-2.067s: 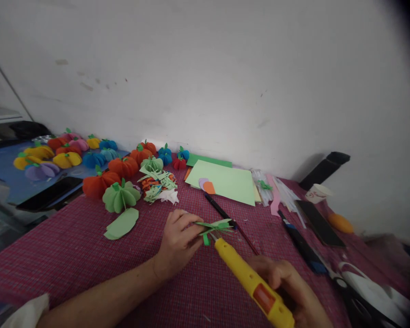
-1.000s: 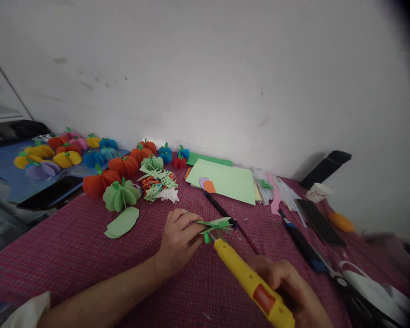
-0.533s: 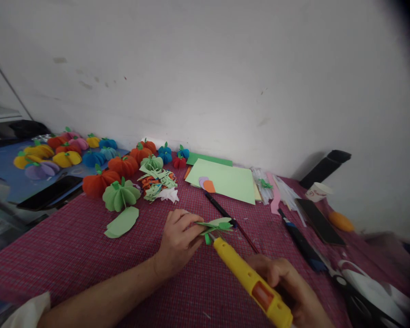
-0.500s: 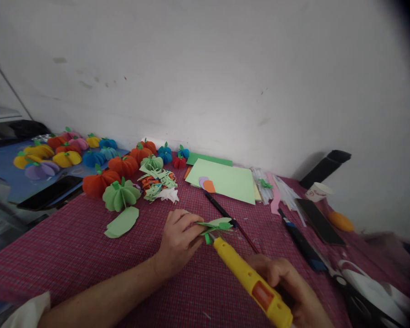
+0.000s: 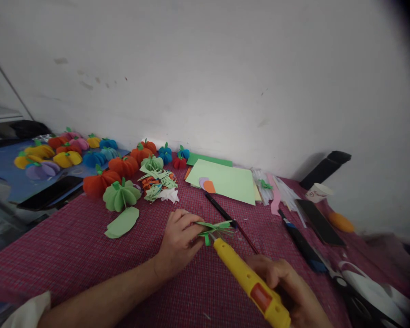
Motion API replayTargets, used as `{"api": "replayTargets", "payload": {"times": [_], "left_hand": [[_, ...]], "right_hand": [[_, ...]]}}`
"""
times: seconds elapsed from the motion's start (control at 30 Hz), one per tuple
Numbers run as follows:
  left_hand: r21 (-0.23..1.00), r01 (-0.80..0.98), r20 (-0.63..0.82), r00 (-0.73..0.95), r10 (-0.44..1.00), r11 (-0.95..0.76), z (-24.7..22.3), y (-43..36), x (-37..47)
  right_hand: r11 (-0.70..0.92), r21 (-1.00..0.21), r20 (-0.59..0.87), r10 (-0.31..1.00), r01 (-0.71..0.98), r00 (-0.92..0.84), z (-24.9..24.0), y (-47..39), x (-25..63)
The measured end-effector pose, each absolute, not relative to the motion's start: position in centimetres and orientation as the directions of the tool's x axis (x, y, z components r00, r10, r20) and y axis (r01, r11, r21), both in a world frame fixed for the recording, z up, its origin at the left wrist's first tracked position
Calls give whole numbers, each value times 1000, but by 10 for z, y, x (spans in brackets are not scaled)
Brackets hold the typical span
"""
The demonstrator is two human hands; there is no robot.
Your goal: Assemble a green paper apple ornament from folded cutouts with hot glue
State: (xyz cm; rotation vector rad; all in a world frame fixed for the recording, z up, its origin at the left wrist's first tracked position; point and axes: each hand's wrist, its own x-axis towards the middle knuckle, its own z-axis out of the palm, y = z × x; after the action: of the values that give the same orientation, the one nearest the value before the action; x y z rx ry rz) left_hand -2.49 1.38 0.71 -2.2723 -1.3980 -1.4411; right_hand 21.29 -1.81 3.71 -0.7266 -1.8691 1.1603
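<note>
My left hand [image 5: 181,239] is closed on a light green folded-paper piece [image 5: 222,225], pinching its left end between thumb and fingers. Darker green strips stick out of this piece, one of them hanging below. In my right hand [image 5: 287,284] is a yellow hot glue gun [image 5: 241,269] with a red-orange window on its side. Its metal nozzle meets the underside of the paper piece; whether it touches, I cannot tell. Left of my left hand lie cut light green paper ovals [image 5: 123,223], just in front of a finished light green paper pumpkin [image 5: 121,196].
Paper pumpkins in several colours [image 5: 99,182] fill the left side. Paper scraps [image 5: 159,184] and light green sheets [image 5: 225,180] lie further back. A black pen [image 5: 220,209], a utility knife [image 5: 302,243], a dark phone-like slab [image 5: 319,222], a paper cup [image 5: 317,192] and scissors [image 5: 343,282] lie rightward.
The paper piece has turned slightly in my left hand, so its leaves show more edge-on. The glue gun has shifted a little; both hands stay in nearly the same place.
</note>
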Motion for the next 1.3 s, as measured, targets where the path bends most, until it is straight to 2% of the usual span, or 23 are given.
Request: {"api": "replayTargets", "payload": {"times": [0.3,0.63,0.87,1.07,1.3], "left_hand": [[380,713,743,144,654,-589,7,14,-24],[327,739,729,199,655,-589,8,11,-25],[259,779,717,241,654,-571,9,9,-24],[294,765,702,234,673,-572,6,10,-23],[343,753,662,230,713,-562,5,11,-21]], "right_hand": [[466,-872,318,770,147,-553,42,-19,213],[291,-955,212,813,63,-542,32,-18,219],[285,-954,188,811,94,-554,37,-19,218],[382,-915,232,766,133,-600,47,-20,215],[417,-883,201,750,214,-629,40,-19,218]]}}
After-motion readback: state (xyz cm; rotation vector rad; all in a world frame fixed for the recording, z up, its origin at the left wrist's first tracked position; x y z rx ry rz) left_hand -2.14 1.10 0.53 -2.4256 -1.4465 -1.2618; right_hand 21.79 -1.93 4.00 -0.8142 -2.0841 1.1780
